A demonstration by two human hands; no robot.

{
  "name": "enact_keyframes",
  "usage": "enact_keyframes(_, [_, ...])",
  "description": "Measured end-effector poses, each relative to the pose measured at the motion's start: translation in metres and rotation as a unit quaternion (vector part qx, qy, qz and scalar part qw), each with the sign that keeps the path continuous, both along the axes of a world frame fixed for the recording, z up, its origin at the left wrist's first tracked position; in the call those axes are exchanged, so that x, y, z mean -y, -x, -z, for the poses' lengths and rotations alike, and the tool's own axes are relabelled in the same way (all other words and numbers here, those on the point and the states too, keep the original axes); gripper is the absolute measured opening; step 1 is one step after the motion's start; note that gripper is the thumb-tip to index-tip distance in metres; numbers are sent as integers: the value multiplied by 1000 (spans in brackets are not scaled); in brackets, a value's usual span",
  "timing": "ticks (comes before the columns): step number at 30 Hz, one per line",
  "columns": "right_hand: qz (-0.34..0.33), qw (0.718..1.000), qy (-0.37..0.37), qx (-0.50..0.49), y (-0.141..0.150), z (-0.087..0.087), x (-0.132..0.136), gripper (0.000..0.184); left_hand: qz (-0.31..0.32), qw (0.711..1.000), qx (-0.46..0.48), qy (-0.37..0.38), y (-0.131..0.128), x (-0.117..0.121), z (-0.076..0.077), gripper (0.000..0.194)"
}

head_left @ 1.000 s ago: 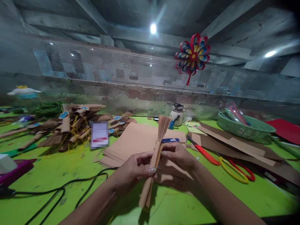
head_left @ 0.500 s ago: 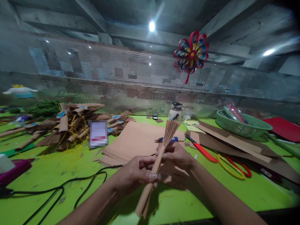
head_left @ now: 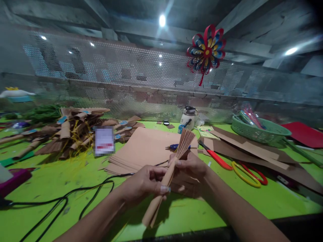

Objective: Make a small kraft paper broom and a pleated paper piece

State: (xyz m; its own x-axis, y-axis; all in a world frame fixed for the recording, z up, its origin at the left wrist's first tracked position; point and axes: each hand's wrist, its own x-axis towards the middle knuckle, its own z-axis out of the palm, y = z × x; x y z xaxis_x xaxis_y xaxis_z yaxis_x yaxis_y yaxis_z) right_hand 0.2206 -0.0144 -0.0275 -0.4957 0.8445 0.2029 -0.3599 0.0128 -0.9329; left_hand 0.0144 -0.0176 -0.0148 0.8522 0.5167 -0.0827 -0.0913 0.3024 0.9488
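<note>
1. Left hand (head_left: 142, 185) clamps the rolled paper bundle (head_left: 167, 178) around its tube, thumb on top, at the near side of the paper stack (head_left: 141, 143).
2. Right hand (head_left: 193, 164) grips farther up, nearer the fanned pleats.
3. The bundle's long axis slants: tube end toward the wearer, pleats away and rightward above the stack.
4. Green basket (head_left: 263, 136) sits right of the stack.

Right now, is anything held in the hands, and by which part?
Yes, a pleated brown paper piece. The left hand grips its middle; the right hand holds it higher, just below the fanned end.
</note>
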Motion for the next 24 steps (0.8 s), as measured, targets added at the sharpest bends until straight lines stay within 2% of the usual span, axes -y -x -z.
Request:
enact_keyframes(7, [22, 1000, -5, 4, 0, 4, 1, 22, 3, 1000, -3, 2, -1, -1, 1, 37])
enact_keyframes(14, [32, 998, 53, 2, 1, 5, 1, 23, -8, 1000, -14, 4, -1, -3, 3, 41])
enact_keyframes(24, [61, 997, 21, 37, 2, 4, -1, 29, -14, 998, 28, 59, -4, 1, 0, 38])
